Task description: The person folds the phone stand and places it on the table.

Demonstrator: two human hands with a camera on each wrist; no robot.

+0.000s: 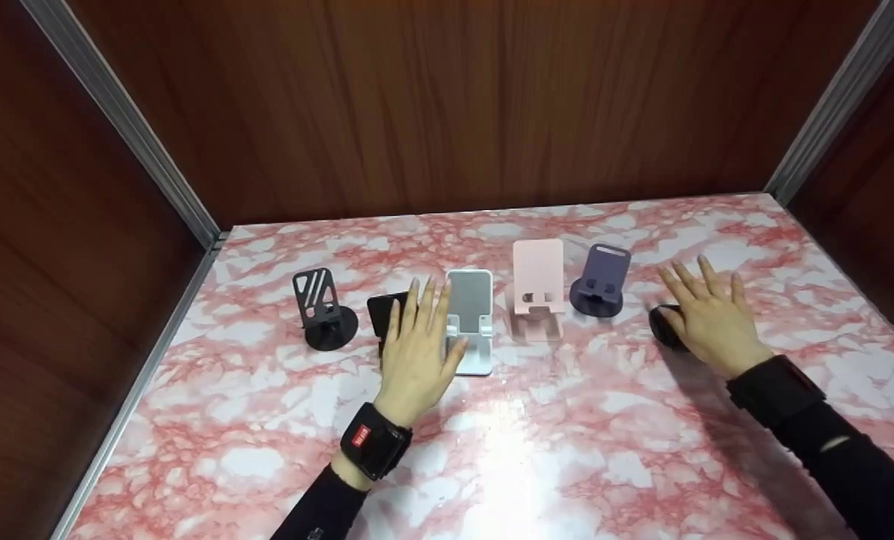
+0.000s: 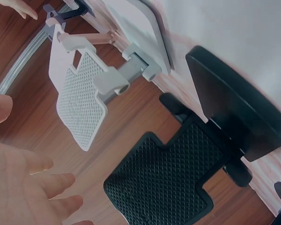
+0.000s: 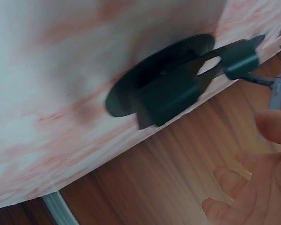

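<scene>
My left hand [image 1: 417, 352], fingers straight and palm down, hovers over a black phone stand [image 1: 387, 309] and the left edge of a white phone stand [image 1: 471, 300]. In the left wrist view, the black stand's textured plate [image 2: 161, 176] and the hand [image 2: 23, 187] are apart, with nothing in the fingers. My right hand [image 1: 709, 326] is spread above a dark round-based stand [image 1: 664, 328], hiding most of it. The right wrist view shows that stand's curved dark lip [image 3: 171, 96], with the extended fingers [image 3: 229, 183] clear of it.
A pink phone stand [image 1: 538, 274] and a dark purple one [image 1: 604, 271] stand between the hands. At far left is a black slotted stand [image 1: 318, 296] on a round base. The marbled red-and-white table [image 1: 252, 465] is enclosed by brown wood-grain panels [image 1: 447, 105] with metal corner strips.
</scene>
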